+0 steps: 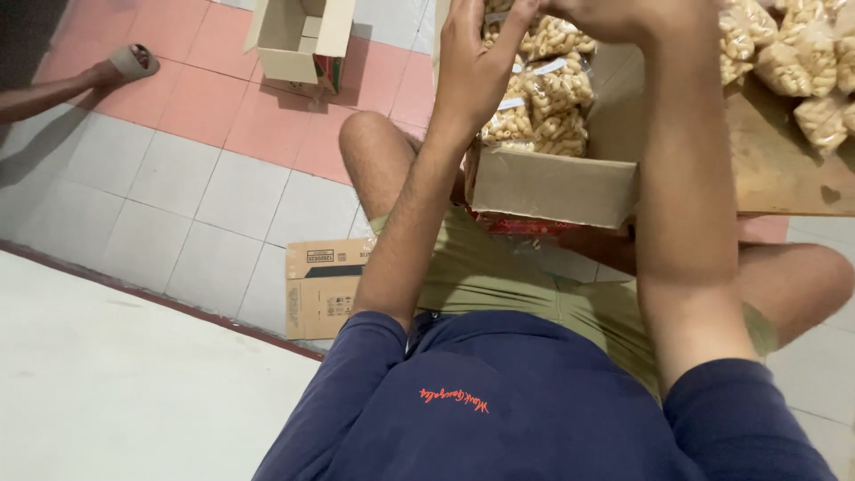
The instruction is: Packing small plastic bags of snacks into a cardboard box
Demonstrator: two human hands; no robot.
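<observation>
The snack bags (543,89) you are working with sit packed in the open box (552,183) on your lap, right under both your hands; they are clear packets of pale, curled crisps, stacked against the box's far side. Your left hand (476,58) is spread with its fingers reaching down onto the top packets, touching them but not closed round any that I can see. Your right hand (614,13) is up at the frame's top edge, mostly cut off, so I cannot tell whether it is open or holding a packet.

By the look of it, you are at the packing step, settling packets into the box. The next move calls for a free slot beneath your left fingers and a flat, gentle press, since these bags would crush easily.

More bags (802,62) lie heaped on a board just right of your right arm. Left of your left arm, well apart on the floor, are a flattened carton (322,285) and an open carton (298,40).
</observation>
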